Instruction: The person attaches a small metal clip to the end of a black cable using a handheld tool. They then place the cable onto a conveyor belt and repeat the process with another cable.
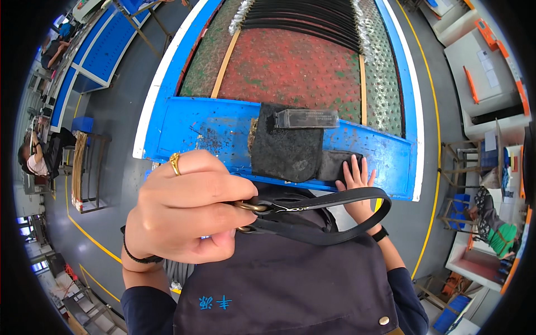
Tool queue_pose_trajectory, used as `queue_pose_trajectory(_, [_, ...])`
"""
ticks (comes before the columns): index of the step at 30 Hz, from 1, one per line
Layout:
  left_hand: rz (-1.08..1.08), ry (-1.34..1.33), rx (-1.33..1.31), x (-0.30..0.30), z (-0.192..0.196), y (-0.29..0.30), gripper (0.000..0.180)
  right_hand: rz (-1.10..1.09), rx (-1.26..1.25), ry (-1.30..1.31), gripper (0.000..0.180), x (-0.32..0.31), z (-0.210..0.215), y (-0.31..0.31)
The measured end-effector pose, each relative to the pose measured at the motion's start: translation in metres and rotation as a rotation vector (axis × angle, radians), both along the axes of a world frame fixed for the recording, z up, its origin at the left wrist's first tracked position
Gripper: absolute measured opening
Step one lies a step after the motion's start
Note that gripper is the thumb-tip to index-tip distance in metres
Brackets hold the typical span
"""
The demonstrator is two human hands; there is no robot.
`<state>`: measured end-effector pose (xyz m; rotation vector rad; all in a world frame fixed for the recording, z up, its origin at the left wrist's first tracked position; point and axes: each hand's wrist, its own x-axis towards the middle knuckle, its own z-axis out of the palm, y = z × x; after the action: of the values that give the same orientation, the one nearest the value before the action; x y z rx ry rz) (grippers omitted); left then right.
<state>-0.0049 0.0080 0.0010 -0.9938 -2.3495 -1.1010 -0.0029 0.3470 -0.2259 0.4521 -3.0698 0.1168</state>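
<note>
**A:** What am I looking at, biggest thing first?

**B:** I am looking down at the big blue table [212,131]. At its 12 o'clock a red and green bumpy mat [290,67] is lying, with a stack of black straps [301,19] at the far end. On the blue edge a dark cloth pad [286,149] is sitting, with a small clear box [306,118] on top.

**A:** And the hands?

**B:** My left hand [184,206] is up close, curled tight around the brass ring end of a black belt [318,215]. The belt is sticking out from that hand toward 3 o'clock and looping back. My right hand [356,181] is lying flat with spread fingers on a small dark pad [335,163], holding nothing. The belt loop is crossing just at 6 o'clock of that hand.

**A:** How is the belt going to feel?

**B:** I am guessing light and bendy, a bit smooth. It is flopping in a loop, so the hard ring end looks like the best place to grab.
</note>
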Motion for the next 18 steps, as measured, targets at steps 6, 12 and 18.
queue_pose_trajectory(6, [0.01,-0.006,0.003,0.001,0.002,0.0,0.021,-0.065,-0.05,-0.03,0.03,0.002,0.026,0.024])
queue_pose_trajectory(12, [0.01,0.032,-0.02,0.003,0.0,0.005,0.014,0.047,-0.528,0.383,0.029,-0.012,0.17,0.002])
queue_pose_trajectory(18, [-0.059,0.069,-0.05,-0.001,0.006,0.013,0.011,0.727,-0.266,0.619,0.038,0.0,0.214,-0.041])
